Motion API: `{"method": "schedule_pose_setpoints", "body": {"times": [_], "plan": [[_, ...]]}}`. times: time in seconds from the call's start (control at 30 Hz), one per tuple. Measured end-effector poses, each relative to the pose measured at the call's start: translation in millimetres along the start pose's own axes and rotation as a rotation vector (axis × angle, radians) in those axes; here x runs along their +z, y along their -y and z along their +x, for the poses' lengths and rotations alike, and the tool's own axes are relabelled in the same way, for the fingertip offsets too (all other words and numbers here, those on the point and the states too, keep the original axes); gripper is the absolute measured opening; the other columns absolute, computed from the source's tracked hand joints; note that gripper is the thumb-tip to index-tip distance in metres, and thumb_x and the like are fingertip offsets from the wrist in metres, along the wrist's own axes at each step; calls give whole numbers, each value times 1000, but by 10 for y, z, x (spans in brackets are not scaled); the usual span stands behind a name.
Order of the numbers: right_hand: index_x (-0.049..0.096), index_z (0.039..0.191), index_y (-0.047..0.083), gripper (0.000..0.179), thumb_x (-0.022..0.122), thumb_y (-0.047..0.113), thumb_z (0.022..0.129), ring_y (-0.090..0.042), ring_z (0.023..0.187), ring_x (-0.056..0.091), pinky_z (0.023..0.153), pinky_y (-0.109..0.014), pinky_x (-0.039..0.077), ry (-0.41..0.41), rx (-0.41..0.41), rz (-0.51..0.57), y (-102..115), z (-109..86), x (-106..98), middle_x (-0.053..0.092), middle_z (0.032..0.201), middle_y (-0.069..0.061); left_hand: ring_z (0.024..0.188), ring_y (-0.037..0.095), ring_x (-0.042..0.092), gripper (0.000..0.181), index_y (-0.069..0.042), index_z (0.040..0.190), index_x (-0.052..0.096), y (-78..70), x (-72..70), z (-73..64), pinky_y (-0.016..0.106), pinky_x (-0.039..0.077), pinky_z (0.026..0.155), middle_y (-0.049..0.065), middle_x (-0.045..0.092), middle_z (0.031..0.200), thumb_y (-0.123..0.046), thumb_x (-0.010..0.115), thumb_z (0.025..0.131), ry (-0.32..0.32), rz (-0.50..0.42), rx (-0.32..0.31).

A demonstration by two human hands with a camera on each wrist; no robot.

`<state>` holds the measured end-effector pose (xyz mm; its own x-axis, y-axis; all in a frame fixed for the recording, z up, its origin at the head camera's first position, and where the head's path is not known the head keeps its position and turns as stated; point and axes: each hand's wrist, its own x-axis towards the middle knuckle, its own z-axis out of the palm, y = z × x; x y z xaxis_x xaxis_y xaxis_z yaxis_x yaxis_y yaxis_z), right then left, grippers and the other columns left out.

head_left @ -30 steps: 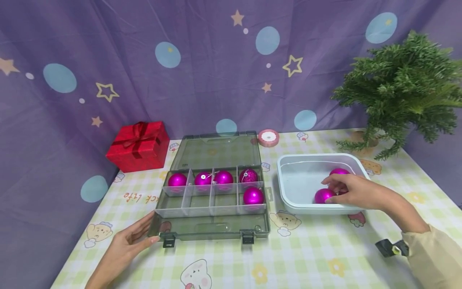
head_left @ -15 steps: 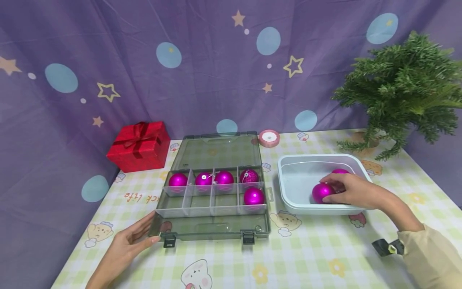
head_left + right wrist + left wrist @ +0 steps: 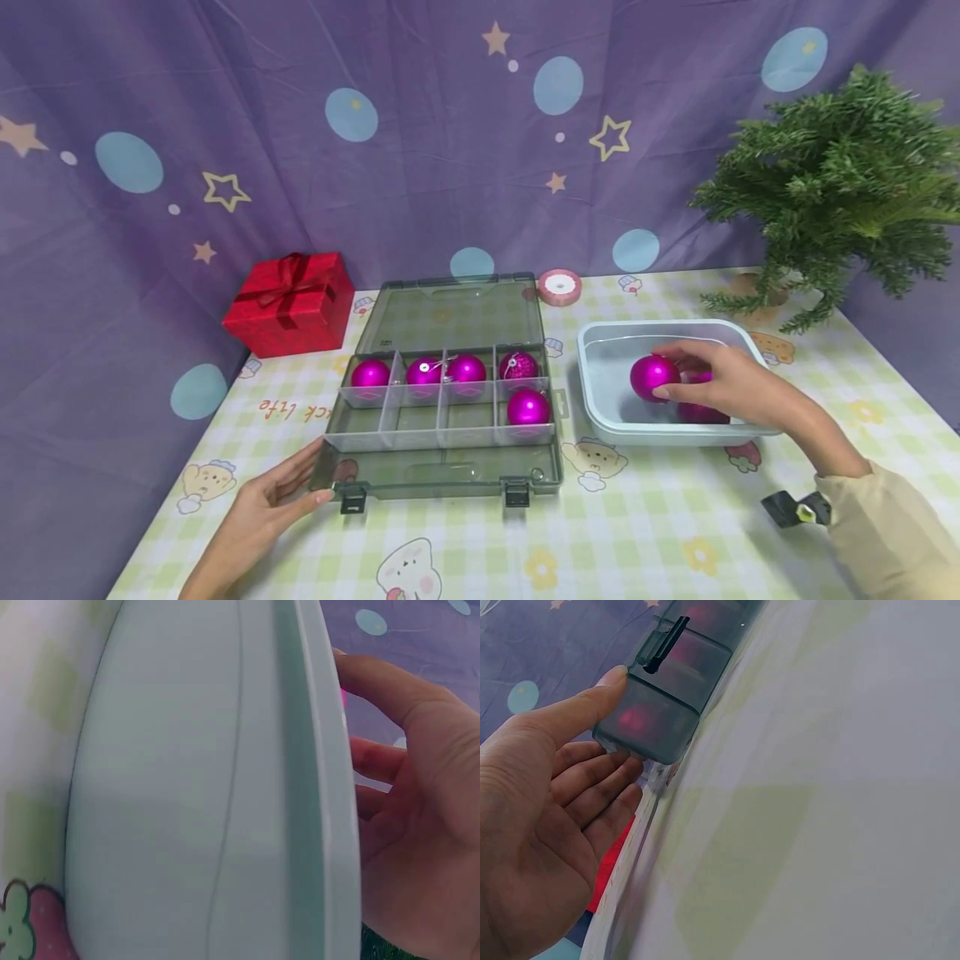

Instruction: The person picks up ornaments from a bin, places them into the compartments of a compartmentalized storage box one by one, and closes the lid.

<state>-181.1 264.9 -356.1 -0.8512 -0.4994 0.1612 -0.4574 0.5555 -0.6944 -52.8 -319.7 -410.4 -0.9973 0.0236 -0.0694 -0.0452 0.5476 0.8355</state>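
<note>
In the head view my right hand [image 3: 731,385] pinches a shiny magenta Christmas ball [image 3: 655,378] between thumb and fingers, inside the pale blue tub [image 3: 600,417]. More magenta balls, such as a darker ball [image 3: 705,413], lie under and behind that hand, partly hidden. My left hand [image 3: 258,508] rests at the front left corner of a smoky clear divided box [image 3: 442,475], its fingers along the side and the thumb at the front edge. Balls fill the box's back row, among them a glittery ball [image 3: 517,365]. One smooth ball [image 3: 528,408] sits in the front right compartment.
A red gift box [image 3: 288,307] stands at the back left. A pink ribbon roll [image 3: 559,287] lies behind the divided box, whose lid [image 3: 453,317] is folded back. An artificial fir tree [image 3: 832,192] rises at the back right. The tablecloth [image 3: 622,542] is checked.
My right hand has taken hold of the ball and lifted it, moving leftward and up within the tub. My left hand and the divided box have stayed put.
</note>
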Motion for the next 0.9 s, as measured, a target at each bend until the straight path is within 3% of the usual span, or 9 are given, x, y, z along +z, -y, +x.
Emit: {"method": "schedule_pose_setpoints", "body": {"times": [0.37, 0.67, 0.9], "plan": [[72, 126, 14, 39, 84, 26, 91, -11, 99, 68, 83, -35, 57, -76, -31, -91, 191, 119, 72, 74, 108, 8, 141, 37, 40, 76, -3, 158, 42, -6, -3, 1, 9, 44, 94, 13, 43, 158, -33, 77, 97, 1, 1, -10], [69, 133, 16, 48, 83, 34, 91, -17, 108, 67, 96, -47, 53, -77, 11, -51, 333, 234, 153, 72, 116, 4, 141, 37, 40, 76, -3, 158, 42, -6, -5, -3, 8, 43, 95, 13, 43, 158, -32, 77, 97, -1, 3, -9], [68, 135, 13, 50, 84, 29, 90, -16, 108, 67, 97, -44, 54, -56, -62, -6, 407, 377, 245, 72, 118, 4, 141, 37, 40, 76, -3, 158, 41, -5, -7, -5, 8, 43, 94, 14, 42, 159, -32, 76, 97, 1, 7, -4]]}}
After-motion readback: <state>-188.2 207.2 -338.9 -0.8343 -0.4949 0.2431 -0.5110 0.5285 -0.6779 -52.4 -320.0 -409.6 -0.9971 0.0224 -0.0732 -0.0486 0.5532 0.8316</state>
